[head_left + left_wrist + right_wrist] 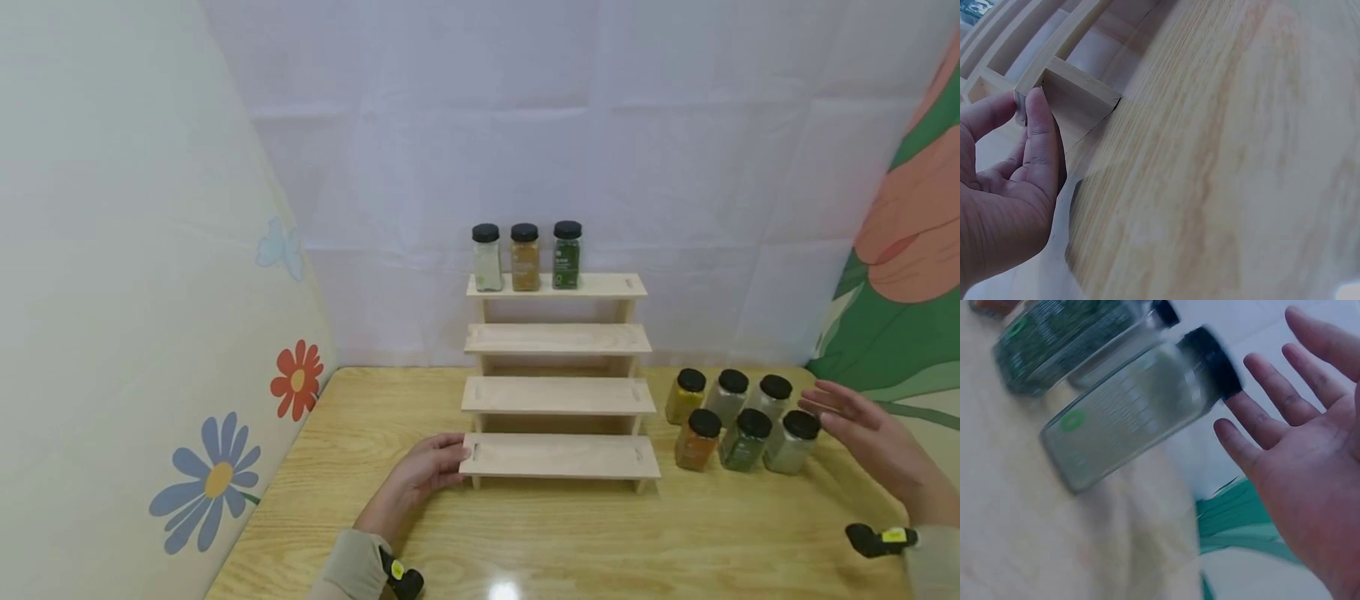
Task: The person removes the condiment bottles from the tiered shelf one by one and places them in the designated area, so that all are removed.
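A stepped wooden shelf rack (558, 456) stands on the table, facing me. My left hand (429, 468) is at the left end of its lowest board; in the left wrist view, thumb and fingers pinch the board's end (1034, 80). My right hand (873, 433) is held beside the spice jars at the right, fingers spread and palm bare. Nearest to it is a jar of pale powder (1129, 415) with a black lid, in the front row. Beside that jar stand a jar of green herbs (745, 442) and one of orange spice (696, 442).
Three more jars, one with yellow spice (686, 398), form the row behind. On the rack's top board stand jars of pale powder (488, 262), brown spice (525, 260) and green herbs (566, 258). A white cloth (420, 167) hangs behind; flower-patterned panels (217, 479) flank the table (570, 542).
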Tool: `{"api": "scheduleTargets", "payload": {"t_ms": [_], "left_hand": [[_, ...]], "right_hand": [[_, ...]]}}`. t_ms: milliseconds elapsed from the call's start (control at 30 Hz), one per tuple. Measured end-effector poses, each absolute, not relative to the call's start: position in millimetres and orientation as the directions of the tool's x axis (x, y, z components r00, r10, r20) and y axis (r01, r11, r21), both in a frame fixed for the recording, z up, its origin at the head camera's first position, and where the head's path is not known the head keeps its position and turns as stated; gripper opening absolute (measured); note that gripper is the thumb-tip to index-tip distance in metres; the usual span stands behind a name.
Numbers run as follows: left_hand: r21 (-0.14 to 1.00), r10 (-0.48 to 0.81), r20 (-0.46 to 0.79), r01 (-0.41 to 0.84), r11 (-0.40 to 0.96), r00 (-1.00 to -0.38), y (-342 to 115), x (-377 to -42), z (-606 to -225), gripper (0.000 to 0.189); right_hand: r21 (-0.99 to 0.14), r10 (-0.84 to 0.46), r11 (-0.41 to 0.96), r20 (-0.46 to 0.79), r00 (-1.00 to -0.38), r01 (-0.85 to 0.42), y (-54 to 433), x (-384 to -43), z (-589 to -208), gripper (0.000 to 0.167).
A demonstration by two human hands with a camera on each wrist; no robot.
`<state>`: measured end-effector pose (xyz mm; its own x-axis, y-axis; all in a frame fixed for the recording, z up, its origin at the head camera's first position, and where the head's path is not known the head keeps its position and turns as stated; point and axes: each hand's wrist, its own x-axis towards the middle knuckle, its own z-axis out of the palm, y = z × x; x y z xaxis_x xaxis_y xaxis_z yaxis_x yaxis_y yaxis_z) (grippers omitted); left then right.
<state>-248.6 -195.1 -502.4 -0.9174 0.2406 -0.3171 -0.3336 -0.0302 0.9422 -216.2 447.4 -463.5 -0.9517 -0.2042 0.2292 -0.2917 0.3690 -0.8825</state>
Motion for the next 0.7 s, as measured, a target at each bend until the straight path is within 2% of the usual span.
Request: {"api": "scheduleTargets", "payload": {"t_ms": [267, 433, 700], "left_hand": [[0.943, 0.252, -0.313, -0.331, -0.032, -0.916, -196, -249, -502, 0.059], [0.945, 0.248, -0.309, -0.325, -0.025, -0.918, -195, -250, -503, 0.060], [0.943, 0.251, -0.313, -0.331, -0.032, -0.916, -195, -251, -505, 0.059]], "right_hand": [[-0.836, -0.130, 0.461, 0.270, -0.954, -0.299, 429, -228, -424, 0.056], [-0.862, -0.093, 0.422, 0.267, -0.959, -0.281, 412, -237, -400, 0.054], [-0.853, -0.168, 0.438, 0.232, -0.958, -0.283, 383, -249, -368, 0.053]]}}
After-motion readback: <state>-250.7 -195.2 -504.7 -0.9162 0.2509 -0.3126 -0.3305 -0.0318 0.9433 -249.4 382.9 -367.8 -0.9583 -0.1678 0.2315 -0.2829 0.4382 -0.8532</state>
